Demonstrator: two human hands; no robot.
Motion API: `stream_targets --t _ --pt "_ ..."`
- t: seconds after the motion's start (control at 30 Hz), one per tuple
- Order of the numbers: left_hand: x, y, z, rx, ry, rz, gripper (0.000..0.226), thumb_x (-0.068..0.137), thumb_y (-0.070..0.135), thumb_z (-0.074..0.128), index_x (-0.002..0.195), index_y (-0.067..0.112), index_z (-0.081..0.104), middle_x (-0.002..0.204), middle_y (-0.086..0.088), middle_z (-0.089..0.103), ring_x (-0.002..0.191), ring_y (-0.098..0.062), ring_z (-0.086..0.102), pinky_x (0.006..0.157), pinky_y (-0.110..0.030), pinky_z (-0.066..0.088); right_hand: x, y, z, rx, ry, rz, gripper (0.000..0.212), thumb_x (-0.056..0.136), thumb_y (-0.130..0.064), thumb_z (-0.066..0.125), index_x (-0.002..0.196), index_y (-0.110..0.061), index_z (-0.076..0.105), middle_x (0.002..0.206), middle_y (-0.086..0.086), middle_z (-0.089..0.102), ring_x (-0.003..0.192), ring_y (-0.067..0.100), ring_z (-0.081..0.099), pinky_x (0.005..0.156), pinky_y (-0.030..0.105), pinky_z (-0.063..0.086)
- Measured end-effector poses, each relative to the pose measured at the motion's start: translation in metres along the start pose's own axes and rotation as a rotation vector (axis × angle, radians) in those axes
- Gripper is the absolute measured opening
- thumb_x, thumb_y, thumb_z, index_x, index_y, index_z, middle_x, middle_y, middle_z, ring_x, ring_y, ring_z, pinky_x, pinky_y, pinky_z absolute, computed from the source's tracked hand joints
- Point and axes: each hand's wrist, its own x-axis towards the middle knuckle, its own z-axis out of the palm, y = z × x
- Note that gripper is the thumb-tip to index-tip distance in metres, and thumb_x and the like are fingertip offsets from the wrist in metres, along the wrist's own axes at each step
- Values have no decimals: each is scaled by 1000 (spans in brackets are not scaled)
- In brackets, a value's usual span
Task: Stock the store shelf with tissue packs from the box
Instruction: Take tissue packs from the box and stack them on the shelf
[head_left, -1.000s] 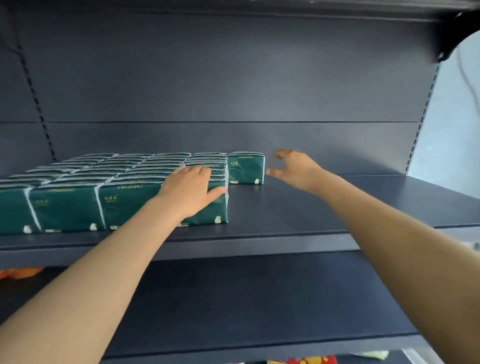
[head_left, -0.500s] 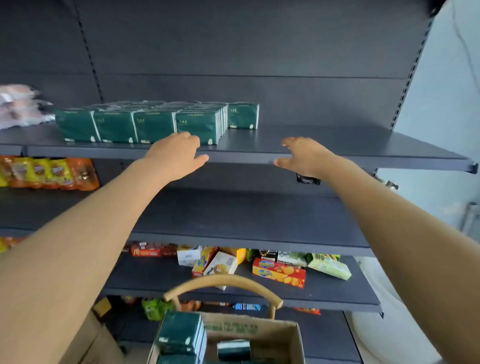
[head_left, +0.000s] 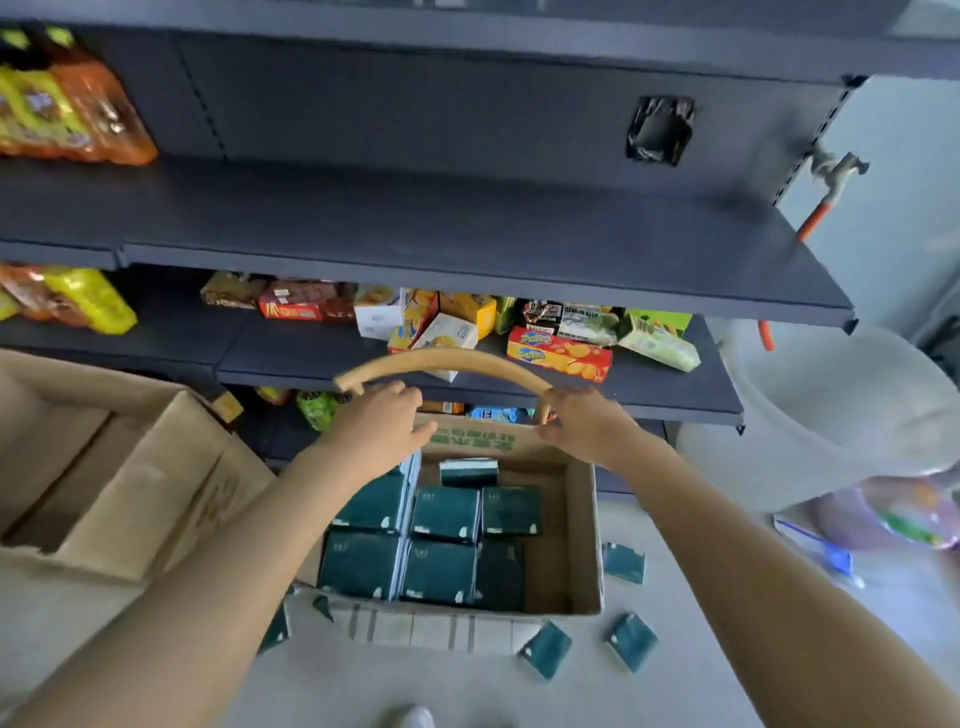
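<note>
Inside the box (head_left: 584, 519), dark green tissue packs (head_left: 444, 514), white-marked, stacked, left grip (head_left: 379, 422) and right grip (head_left: 582, 423) released above

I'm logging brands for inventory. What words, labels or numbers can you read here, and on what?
No text reads clearly.
Green print on the far flap of the cardboard box: blurred, unreadable.
Blue oval logo on the red biscuit box: blurred.
White marks on the tissue packs: too small.
Print on the other snack boxes on the lower shelf: too small.
</note>
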Motion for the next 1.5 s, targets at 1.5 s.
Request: stream_targets --t 1.5 --pt "124 -28 291 -660 -383 -257 57 78 23 75 126 22 44 120 12 46 110 -13 48 79 -24 33 141 55 325 950 -167 891 55 76 -30 77 119 -7 52 111 9 65 98 27 64 73 28 47"
